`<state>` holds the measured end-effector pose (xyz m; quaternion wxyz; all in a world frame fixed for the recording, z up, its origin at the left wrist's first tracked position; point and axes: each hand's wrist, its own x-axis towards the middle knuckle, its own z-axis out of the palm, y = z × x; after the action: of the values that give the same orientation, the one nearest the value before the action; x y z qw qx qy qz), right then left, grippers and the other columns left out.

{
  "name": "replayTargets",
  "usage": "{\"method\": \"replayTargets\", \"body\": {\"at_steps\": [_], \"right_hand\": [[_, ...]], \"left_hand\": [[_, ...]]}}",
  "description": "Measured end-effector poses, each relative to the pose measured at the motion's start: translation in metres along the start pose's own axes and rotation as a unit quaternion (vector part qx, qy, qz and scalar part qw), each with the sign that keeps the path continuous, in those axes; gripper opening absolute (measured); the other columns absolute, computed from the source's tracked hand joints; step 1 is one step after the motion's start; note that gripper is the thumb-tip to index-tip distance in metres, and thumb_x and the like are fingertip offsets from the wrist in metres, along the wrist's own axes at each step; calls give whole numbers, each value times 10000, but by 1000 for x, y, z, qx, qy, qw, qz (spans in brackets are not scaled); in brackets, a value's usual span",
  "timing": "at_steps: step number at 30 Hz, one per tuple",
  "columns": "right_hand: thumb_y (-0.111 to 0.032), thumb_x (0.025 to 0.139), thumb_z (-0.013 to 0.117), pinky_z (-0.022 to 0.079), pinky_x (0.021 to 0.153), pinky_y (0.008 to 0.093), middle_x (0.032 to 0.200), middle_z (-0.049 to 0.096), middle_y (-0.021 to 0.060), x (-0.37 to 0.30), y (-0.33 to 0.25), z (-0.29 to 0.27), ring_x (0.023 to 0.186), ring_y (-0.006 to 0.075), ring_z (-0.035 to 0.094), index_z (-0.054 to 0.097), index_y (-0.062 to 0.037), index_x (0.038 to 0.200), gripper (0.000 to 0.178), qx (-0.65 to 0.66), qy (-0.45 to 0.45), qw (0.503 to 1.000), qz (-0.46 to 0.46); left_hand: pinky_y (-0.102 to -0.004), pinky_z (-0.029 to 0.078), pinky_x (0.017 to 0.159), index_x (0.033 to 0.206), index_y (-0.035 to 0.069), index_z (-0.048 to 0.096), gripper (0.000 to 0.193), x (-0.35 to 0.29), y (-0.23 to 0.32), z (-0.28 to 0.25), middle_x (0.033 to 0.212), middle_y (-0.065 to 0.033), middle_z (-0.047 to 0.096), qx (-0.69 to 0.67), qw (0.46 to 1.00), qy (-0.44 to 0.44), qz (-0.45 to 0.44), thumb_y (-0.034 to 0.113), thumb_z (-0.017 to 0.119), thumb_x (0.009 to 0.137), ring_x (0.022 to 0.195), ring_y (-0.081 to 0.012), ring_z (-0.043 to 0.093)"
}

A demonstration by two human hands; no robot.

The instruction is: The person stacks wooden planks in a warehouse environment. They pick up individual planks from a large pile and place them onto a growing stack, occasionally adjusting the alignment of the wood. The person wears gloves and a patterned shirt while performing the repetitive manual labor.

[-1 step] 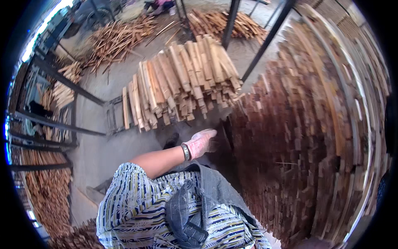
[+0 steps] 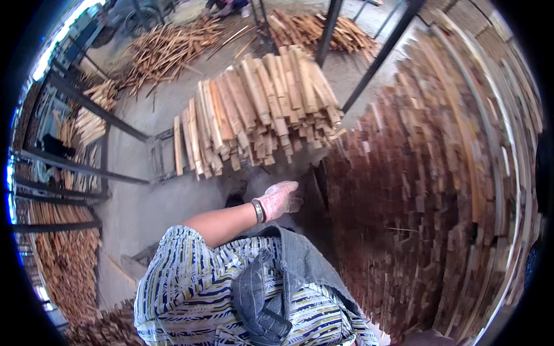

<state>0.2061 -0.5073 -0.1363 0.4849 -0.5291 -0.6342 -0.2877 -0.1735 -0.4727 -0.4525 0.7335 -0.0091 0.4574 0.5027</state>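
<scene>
My left hand (image 2: 279,200) wears a pale pink-and-white work glove, with a metal bracelet (image 2: 258,211) round the wrist. It hangs in front of my body with the thumb apart from loosely bent fingers, and no object shows in it. Beyond it, apart from the hand, a stack of sawn wood strips (image 2: 254,109) rests on a dark metal frame (image 2: 164,155). My right hand is out of view. To the right rises a large, tightly packed pile of wood strips (image 2: 398,190), partly blurred.
Loose wood strips (image 2: 167,55) lie heaped at the far left, and another heap (image 2: 323,34) lies at the back. Dark metal bars (image 2: 95,109) stick out on the left, above a lower wood pile (image 2: 69,259). A slanted metal post (image 2: 384,55) stands behind the stack. Another person (image 2: 228,7) is at the far edge.
The wood stack and its surroundings have shifted slightly to the right in the view. My left hand keeps nearly the same place and shape.
</scene>
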Motion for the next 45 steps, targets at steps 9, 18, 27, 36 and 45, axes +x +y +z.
{"method": "replayTargets", "body": {"at_steps": [9, 18, 27, 36, 45], "right_hand": [[-335, 1044, 412, 471, 965, 346, 1147, 685, 109, -321, -163, 213, 1056, 213, 628, 674, -23, 1168, 426, 317, -645, 576, 389], [-614, 978, 433, 439, 995, 417, 1391, 517, 111, -458, -437, 363, 1167, 267, 538, 424, -33, 1448, 748, 419, -638, 137, 631], [-516, 913, 627, 520, 916, 414, 1209, 616, 92, -564, -531, 579, 1033, 257, 629, 504, -93, 1353, 622, 344, -523, 224, 747], [-546, 978, 508, 540, 909, 391, 1241, 640, 98, -567, -576, 550, 1075, 207, 646, 523, -42, 1336, 618, 404, -490, 185, 750], [-514, 882, 689, 478, 954, 322, 1228, 621, 158, -486, -634, 625, 1138, 214, 589, 396, 10, 1418, 805, 400, -739, 245, 484]], "left_hand": [[-511, 528, 854, 1139, 105, 589, 316, 35, 27, -230, 1140, -162, 630, -98, 991, 90, 0, 333, 644, 927, 1018, -357, 624], [-380, 504, 843, 1242, 83, 549, 638, 78, 188, -429, 1038, -73, 618, 71, 966, 241, 67, 542, 722, 834, 948, -197, 607], [-562, 189, 1177, 1574, 74, 11, 1195, 195, 297, -511, 1630, -206, 83, 172, 967, 185, 44, 667, 679, 779, 1497, -369, 137], [-437, 500, 972, 1382, 67, 402, 785, 239, 295, -496, 1223, -152, 598, 120, 938, 316, 80, 418, 791, 797, 1142, -280, 594], [-380, 544, 905, 1318, 112, 574, 568, 188, 305, -535, 1175, -62, 651, -64, 969, 215, 99, 399, 744, 858, 1010, -209, 644]]}}
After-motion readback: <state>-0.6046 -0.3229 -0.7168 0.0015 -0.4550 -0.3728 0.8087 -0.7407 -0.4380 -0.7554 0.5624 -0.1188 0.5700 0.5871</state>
